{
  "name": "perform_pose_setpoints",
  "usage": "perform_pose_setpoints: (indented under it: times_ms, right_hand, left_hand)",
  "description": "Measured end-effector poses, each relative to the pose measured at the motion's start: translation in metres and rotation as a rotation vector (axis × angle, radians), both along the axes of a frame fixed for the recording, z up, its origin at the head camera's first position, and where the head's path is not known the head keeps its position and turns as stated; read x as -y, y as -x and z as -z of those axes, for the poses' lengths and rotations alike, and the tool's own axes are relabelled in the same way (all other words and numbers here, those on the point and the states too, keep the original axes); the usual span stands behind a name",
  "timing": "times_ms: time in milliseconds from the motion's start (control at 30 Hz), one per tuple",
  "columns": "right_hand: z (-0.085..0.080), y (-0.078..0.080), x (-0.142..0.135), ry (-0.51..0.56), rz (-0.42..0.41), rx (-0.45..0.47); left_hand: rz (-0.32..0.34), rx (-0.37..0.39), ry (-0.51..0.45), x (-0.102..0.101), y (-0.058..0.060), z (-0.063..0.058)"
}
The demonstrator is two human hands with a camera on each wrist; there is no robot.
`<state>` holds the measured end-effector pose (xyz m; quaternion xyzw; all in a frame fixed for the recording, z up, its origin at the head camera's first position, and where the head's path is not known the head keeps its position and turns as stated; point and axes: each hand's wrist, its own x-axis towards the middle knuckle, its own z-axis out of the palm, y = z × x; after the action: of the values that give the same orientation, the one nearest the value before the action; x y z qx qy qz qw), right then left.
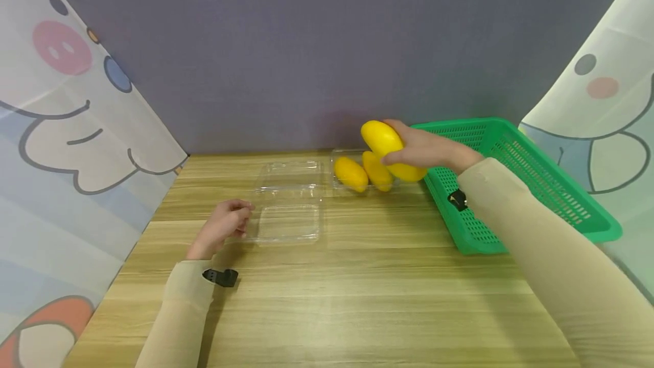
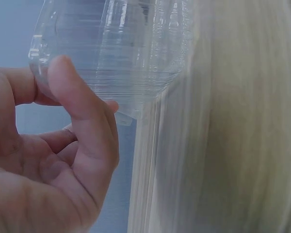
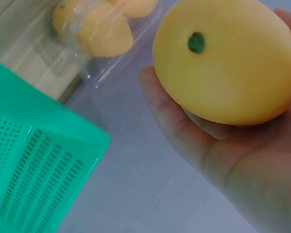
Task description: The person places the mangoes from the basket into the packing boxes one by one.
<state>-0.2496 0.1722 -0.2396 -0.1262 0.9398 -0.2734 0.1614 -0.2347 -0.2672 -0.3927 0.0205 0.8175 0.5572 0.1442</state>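
My right hand (image 1: 421,149) grips a yellow mango (image 3: 225,60), raised near the basket's left rim. Its green stem end faces the right wrist camera. Below and left of it, a clear container holds two more mangoes, a left mango (image 1: 350,174) and a right mango (image 1: 377,171). An open clear plastic clamshell box (image 1: 288,224) lies left of that container. At its left edge is my left hand (image 1: 225,225), fingers curled, with the thumb over the plastic and a finger behind it in the left wrist view.
A green perforated basket (image 1: 595,231) stands on the right of the wooden table (image 1: 317,311). Behind the table rises a grey wall panel (image 1: 327,55). Cartoon-printed curtains hang at the left and right sides.
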Motion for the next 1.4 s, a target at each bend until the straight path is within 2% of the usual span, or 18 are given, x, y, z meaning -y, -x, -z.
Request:
perform_pose_setpoints:
  times_ms: [833, 1067, 1400]
  right_hand:
    - [0.015, 0.002, 0.048, 0.056, -0.097, -0.046]
    - [0.021, -0.001, 0.064, 0.072, -0.115, -0.022]
    - [0.027, -0.003, 0.085, 0.109, -0.147, -0.033]
  left_hand:
    - [-0.003, -0.010, -0.015, -0.008, 0.000, 0.003]
    - [-0.006, -0.018, -0.005, -0.010, -0.001, 0.002]
    - [0.005, -0.001, -0.018, -0.011, 0.001, 0.002]
